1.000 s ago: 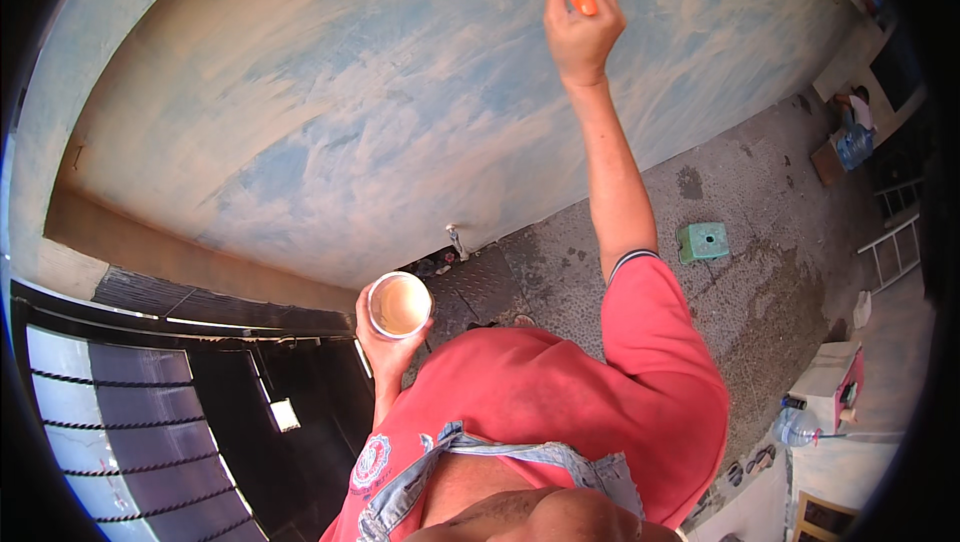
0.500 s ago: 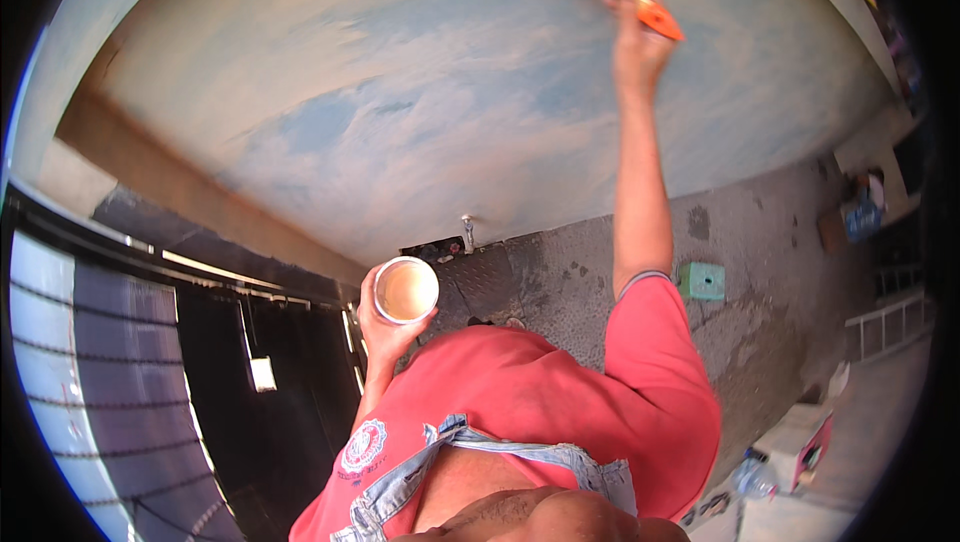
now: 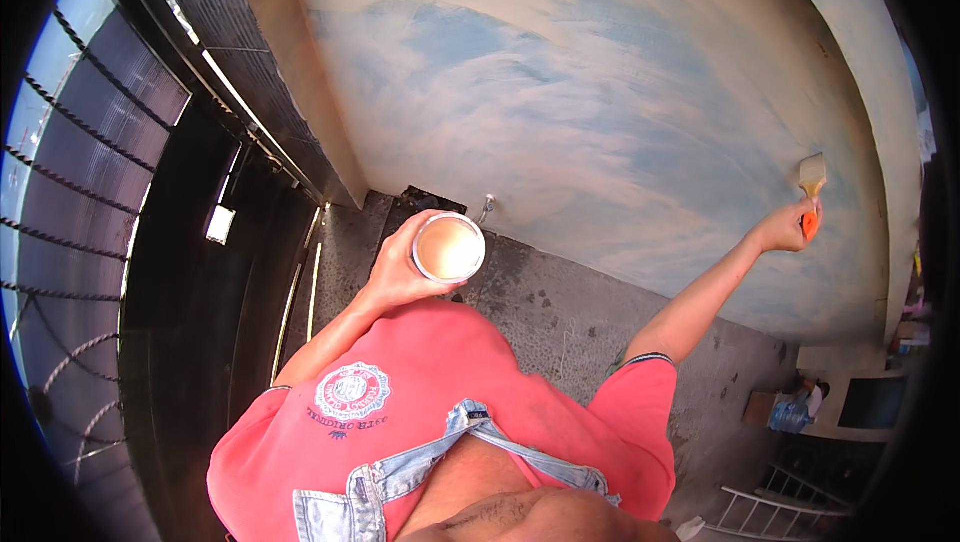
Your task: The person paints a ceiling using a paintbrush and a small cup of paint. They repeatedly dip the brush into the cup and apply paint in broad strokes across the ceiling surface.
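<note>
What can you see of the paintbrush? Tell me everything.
The paintbrush is flat, with a broad head of pale bristles, a yellowish neck and an orange handle end. The right hand grips it around the handle, bristles upward in the picture. It is at the blue and cream wall, toward the right; whether the bristles touch is unclear.

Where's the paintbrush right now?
In the head view, the paintbrush is toward the right, in the grip of the right hand, at the blue-and-cream wall.
</note>
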### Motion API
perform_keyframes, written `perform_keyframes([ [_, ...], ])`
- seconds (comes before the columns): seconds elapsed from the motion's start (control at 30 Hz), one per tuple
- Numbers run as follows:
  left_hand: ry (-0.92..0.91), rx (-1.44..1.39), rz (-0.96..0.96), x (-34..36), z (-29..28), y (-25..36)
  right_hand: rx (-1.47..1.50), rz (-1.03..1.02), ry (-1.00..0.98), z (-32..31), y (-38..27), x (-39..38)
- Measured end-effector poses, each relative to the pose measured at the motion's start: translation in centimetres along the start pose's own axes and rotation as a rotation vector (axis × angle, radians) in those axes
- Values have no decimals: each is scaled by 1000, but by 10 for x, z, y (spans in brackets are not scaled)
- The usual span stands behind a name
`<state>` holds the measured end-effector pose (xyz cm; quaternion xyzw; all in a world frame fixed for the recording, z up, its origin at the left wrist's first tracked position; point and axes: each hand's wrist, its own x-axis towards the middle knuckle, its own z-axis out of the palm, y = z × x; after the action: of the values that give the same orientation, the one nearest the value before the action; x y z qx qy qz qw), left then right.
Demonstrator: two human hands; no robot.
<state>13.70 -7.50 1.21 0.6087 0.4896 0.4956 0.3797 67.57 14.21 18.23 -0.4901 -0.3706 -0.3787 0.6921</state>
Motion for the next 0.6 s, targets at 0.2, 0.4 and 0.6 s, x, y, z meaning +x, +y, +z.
perform_keyframes([
  [0.2, 37, 11, -16, -7, -6, 4, 186, 27, -162, 12, -112, -67],
  [0.4, 88, 44, -32, -16, -19, -5, 566, 246, -310, 6, -193, -117],
  [0.6, 112, 41, -60, -21, -30, -5, 685, 386, -408, 16, -172, -114],
])
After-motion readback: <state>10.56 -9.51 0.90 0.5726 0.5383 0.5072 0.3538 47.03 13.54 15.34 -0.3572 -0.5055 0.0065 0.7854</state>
